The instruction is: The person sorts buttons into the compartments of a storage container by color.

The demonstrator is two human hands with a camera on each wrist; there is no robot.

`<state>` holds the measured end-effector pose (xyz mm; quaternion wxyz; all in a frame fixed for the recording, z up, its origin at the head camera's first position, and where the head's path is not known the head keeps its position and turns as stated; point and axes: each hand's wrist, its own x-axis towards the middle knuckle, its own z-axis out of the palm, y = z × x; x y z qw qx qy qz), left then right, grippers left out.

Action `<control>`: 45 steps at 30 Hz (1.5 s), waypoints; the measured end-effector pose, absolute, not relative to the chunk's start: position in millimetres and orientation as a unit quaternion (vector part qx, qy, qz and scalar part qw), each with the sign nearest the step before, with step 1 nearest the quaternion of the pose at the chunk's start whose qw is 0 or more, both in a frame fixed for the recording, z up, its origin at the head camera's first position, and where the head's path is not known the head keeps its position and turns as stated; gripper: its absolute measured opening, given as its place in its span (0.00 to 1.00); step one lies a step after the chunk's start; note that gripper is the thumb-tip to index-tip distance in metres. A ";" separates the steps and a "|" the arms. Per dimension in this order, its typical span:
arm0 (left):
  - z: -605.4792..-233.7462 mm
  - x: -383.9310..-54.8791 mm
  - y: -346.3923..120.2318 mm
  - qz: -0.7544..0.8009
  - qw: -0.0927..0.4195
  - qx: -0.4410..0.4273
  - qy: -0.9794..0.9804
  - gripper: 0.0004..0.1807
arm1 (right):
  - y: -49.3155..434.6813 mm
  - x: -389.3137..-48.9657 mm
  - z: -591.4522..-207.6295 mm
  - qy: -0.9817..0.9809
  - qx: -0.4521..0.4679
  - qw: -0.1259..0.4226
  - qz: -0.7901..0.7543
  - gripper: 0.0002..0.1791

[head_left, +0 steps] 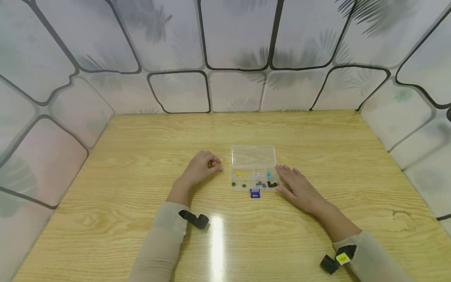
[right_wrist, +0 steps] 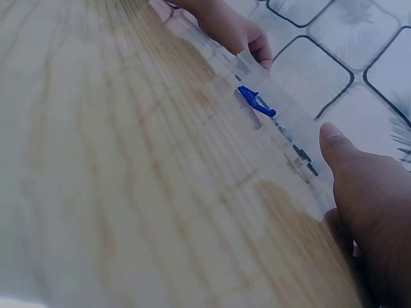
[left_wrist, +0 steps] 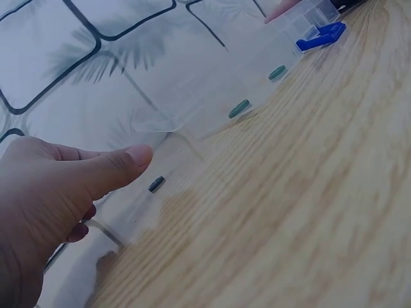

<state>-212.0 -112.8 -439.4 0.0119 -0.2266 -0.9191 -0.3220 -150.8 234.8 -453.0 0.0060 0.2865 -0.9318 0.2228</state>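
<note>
A clear plastic compartment box (head_left: 243,188) lies on the table with its lid (head_left: 253,156) raised at the back and a blue latch (head_left: 255,193) in front. Small yellow (head_left: 241,174), green (head_left: 244,185), light blue, grey-blue and dark brown (head_left: 272,184) discs that look like buttons are sorted among its compartments. To the left of it, my left hand (head_left: 201,168) hovers low, fingers loosely bent and thumb apart from them. A dark disc (left_wrist: 157,184) appears just beyond the thumb tip in the left wrist view. My right hand (head_left: 298,190) rests against the box's right side, fingers fairly straight.
The wooden table (head_left: 105,196) reaches back to a patterned wall covering (head_left: 236,90), which also lines both sides. Black wrist cameras (head_left: 201,221) sit on both sleeves. Light glares off the table (head_left: 217,246) in front.
</note>
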 end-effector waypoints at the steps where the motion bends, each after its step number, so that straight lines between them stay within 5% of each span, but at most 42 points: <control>1: -439.5 -211.8 -112.8 -0.320 0.007 -0.225 -0.920 0.11 | 234.7 -150.8 -452.8 -0.932 0.286 0.005 0.222 0.35; 45: -443.8 -206.7 -107.8 -0.242 -0.004 -0.233 -0.942 0.08 | 235.4 -151.1 -452.8 -0.934 0.277 -0.010 0.225 0.35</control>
